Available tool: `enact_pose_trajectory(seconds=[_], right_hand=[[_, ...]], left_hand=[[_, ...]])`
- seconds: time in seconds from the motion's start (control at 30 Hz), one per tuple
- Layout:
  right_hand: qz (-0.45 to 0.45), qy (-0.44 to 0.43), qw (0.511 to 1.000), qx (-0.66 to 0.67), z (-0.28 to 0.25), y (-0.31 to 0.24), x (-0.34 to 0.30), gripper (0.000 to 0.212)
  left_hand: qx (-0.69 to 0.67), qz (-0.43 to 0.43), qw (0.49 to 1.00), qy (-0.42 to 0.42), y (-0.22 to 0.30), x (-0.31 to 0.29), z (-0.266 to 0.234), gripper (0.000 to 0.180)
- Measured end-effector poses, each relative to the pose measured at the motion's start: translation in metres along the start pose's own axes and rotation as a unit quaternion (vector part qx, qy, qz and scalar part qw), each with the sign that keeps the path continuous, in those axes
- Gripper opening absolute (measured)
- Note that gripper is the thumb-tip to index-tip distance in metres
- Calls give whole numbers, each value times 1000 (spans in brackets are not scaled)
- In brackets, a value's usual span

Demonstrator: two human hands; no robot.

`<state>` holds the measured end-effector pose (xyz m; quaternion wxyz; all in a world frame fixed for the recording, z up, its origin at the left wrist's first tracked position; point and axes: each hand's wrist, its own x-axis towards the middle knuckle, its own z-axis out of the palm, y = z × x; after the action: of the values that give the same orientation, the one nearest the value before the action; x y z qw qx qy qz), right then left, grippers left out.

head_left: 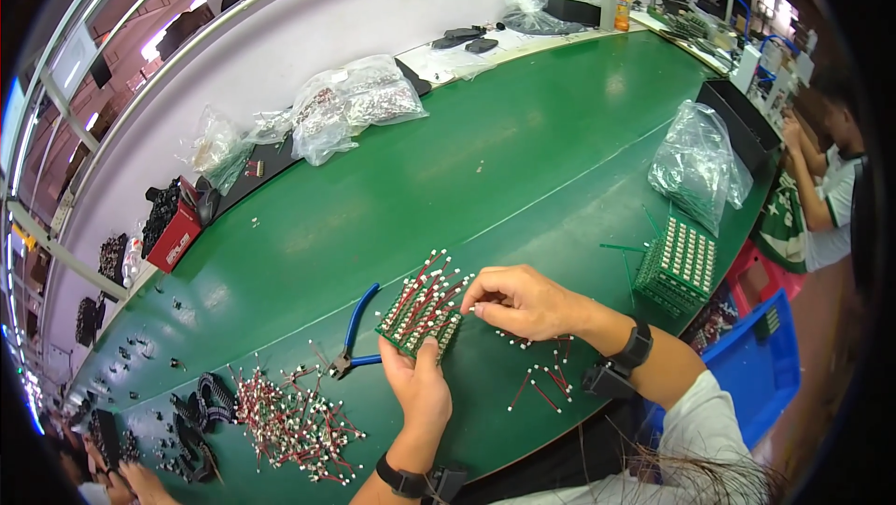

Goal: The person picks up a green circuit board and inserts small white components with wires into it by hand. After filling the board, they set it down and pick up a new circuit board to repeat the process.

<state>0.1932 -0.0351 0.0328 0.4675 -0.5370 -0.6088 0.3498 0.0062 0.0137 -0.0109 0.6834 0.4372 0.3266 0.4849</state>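
Note:
My left hand grips the near edge of a green circuit board panel, its thumb on top. Short red-and-black cables with white connectors stick up from the panel in rows. At the panel's right side my right hand is closed in a pinch, a small white connector showing at its fingertips; the rest of that piece is hidden. Blue-handled pliers lie just left of the panel. Further left spreads a heap of loose cables, and several more cables lie below my right hand.
Stacked green boards stand at the right, beside a plastic bag and a black box. A blue bin is past the table's right edge. Bagged parts and a red box line the back. Other people work at both sides.

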Motion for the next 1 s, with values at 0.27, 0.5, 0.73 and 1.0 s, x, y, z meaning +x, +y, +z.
enact_pose_trajectory(seconds=[0.27, 0.5, 0.73, 1.0], right_hand=[[-21, -39, 999, 25, 15, -18, -7, 14], [-146, -15, 988, -46, 36, -25, -13, 14], [-176, -15, 984, 19, 37, -32, -14, 20], [-71, 47, 995, -54, 41, -6, -9, 8]], left_hand=[[-14, -12, 1000, 0, -1, -2, 4, 46], [2, 8, 1000, 0, -3, -1, 3, 43], [41, 43, 998, -25, -2, -6, 5, 39], [69, 55, 995, -47, -3, -11, 8, 41]])
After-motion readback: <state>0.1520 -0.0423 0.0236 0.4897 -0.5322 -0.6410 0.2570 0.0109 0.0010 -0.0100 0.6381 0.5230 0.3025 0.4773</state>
